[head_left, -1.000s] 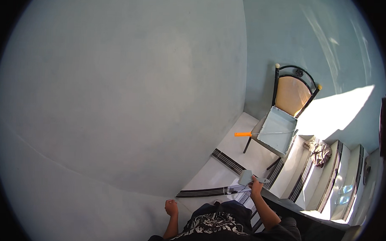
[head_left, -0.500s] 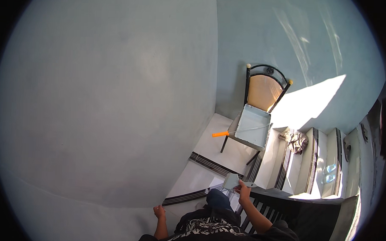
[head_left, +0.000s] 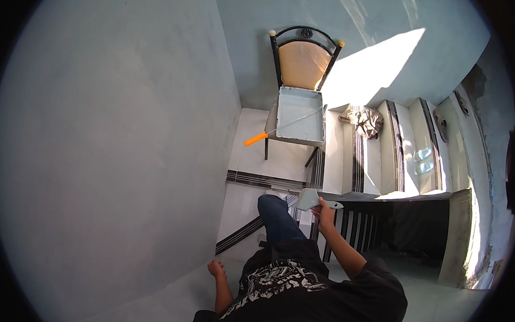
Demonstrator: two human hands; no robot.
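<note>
A broad paintbrush coated in pale grey-blue paint is gripped in my right hand. Its handle end sticks out to the right of my fingers, and the wide head points left. My left hand hangs low beside the left wall, its fingers loosely bent, with nothing visible in it. Ahead of me, a shallow paint tray lies on the seat of a chair with a black metal frame and a tan backrest. Across the tray rests a paint roller with an orange handle; its roller end is hard to make out.
A pale wall rises close on my left and meets the back wall behind the chair. White steps with black stripes climb to the right, bearing a crumpled cloth and clear bottles. Below the steps is a dark opening.
My view has shifted, so the chair, tray and steps sit higher and further left. My legs show more, stepping toward the chair. The paintbrush stays in my right hand.
</note>
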